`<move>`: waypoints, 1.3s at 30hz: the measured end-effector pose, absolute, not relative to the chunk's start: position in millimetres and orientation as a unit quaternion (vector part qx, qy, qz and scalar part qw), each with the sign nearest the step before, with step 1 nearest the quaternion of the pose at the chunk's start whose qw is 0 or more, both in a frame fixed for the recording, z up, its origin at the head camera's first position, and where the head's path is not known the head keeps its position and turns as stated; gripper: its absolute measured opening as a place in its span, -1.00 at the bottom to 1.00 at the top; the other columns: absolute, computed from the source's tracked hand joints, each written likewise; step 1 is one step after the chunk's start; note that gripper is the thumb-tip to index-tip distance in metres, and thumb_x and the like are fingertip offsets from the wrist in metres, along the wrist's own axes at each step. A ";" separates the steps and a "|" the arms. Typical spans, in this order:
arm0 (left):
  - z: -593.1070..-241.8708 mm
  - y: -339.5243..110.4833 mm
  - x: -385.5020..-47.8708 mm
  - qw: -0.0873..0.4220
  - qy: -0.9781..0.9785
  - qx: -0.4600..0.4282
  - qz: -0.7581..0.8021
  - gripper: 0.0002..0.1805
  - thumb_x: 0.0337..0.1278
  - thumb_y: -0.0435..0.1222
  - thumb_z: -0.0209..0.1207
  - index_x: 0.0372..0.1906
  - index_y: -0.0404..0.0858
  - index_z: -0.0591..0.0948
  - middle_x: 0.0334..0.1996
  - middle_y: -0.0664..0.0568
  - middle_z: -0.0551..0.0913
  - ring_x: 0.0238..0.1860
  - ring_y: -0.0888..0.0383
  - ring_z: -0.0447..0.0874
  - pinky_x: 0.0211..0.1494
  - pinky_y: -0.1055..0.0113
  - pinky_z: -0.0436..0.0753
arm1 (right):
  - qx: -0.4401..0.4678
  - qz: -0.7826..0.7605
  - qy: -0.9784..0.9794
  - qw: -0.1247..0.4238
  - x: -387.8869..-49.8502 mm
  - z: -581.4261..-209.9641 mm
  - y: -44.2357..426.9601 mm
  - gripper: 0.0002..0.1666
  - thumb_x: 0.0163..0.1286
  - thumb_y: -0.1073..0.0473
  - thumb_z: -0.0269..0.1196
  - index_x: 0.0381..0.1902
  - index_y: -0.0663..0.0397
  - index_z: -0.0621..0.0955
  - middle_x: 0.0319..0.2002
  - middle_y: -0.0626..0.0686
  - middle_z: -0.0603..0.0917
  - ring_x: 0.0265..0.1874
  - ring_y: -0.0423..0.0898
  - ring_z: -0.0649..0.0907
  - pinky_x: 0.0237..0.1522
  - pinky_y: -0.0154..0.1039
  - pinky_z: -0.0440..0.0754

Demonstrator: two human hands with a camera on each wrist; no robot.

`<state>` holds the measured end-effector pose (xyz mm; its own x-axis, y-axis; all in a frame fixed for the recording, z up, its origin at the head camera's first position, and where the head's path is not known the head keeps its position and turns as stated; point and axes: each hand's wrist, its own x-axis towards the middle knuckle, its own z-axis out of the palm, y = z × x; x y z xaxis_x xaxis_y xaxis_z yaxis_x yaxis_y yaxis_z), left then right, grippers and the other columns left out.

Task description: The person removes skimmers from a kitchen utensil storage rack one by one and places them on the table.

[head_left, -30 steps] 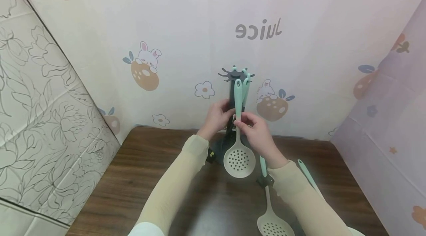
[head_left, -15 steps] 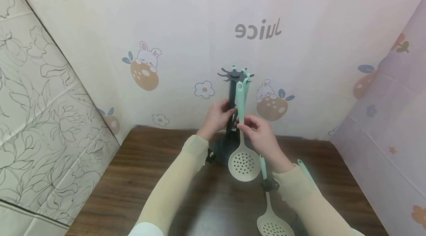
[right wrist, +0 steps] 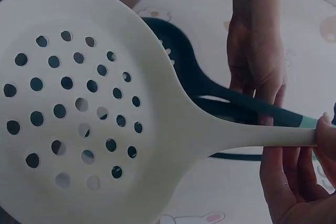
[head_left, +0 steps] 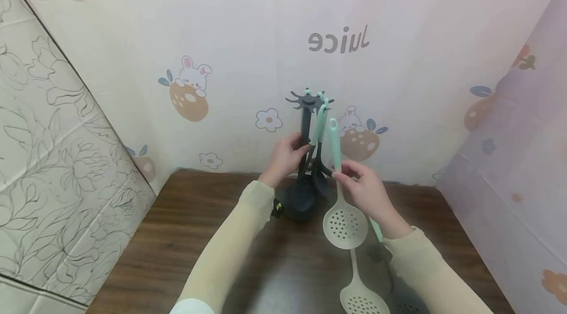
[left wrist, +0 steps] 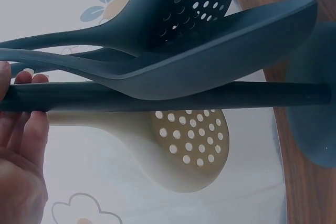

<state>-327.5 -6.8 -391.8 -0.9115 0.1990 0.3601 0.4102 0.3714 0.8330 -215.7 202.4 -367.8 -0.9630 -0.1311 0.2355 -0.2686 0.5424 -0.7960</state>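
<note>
Left hand (head_left: 285,157) grips a dark utensil stand (head_left: 305,126); right hand (head_left: 365,187) pinches a pale skimmer (head_left: 345,227).
At the centre of the head view, the left thumb and fingers curl round the post; right of centre, the other thumb and fingers close on the skimmer's thin neck, just below its mint handle (head_left: 335,149). The perforated bowl hangs lower down, and the handle's holed tip looks apart from the hooks (head_left: 298,100). Dark utensils (head_left: 320,182) hang between the hands, so a sideways swing of the skimmer could knock them; so narrow a pinch might also let it twist. Should the left grip slacken, a bump could tip the stand. Dropped, the skimmer would probably strike the second skimmer (head_left: 360,293) at the bottom of the frame.
</note>
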 end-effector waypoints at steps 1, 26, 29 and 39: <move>-391.7 -7.2 -327.7 0.099 -0.823 -0.184 -0.529 -0.85 0.35 -0.28 0.21 -0.05 -0.12 0.65 -0.15 0.08 0.75 -0.12 0.18 0.71 -0.09 0.25 0.69 | 0.108 0.461 -0.878 0.072 -215.6 -368.5 204.6 -0.64 0.43 0.02 0.29 0.08 0.07 0.64 -0.10 0.12 0.70 -0.09 0.06 0.65 -0.01 0.06 0.66; -392.4 -7.7 -328.0 0.086 -0.823 -0.178 -0.532 -0.85 0.36 -0.25 0.21 -0.04 -0.10 0.64 -0.15 0.13 0.75 -0.11 0.20 0.71 -0.11 0.23 0.69 | 0.102 0.332 -0.935 0.073 -205.0 -396.7 270.2 -0.64 0.50 0.08 0.20 0.09 0.21 0.62 -0.10 0.19 0.69 -0.11 0.17 0.65 -0.08 0.22 0.61; -392.1 -8.1 -326.9 0.083 -0.819 -0.180 -0.539 -0.84 0.36 -0.24 0.21 -0.03 -0.08 0.65 -0.14 0.14 0.75 -0.10 0.21 0.71 -0.08 0.24 0.69 | 0.103 0.318 -0.940 0.071 -203.1 -398.2 277.5 -0.65 0.49 0.12 0.22 0.08 0.25 0.63 -0.18 0.17 0.69 -0.19 0.14 0.65 -0.17 0.16 0.64; -393.7 -10.0 -325.0 0.102 -0.816 -0.188 -0.537 -0.85 0.36 -0.22 0.21 -0.04 -0.06 0.65 -0.16 0.19 0.75 -0.12 0.25 0.70 -0.06 0.27 0.68 | 0.073 0.318 -0.945 0.015 -197.7 -402.6 308.6 -0.69 0.55 0.10 0.13 0.02 0.23 0.63 -0.44 0.07 0.54 -0.48 -0.03 0.46 -0.48 -0.18 0.44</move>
<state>-325.0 -10.0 -393.7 -0.9086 0.1971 0.3682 0.4162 0.3534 0.8378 -197.7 308.6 -402.6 -0.9890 -0.1275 0.0747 -0.1467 0.7876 -0.5984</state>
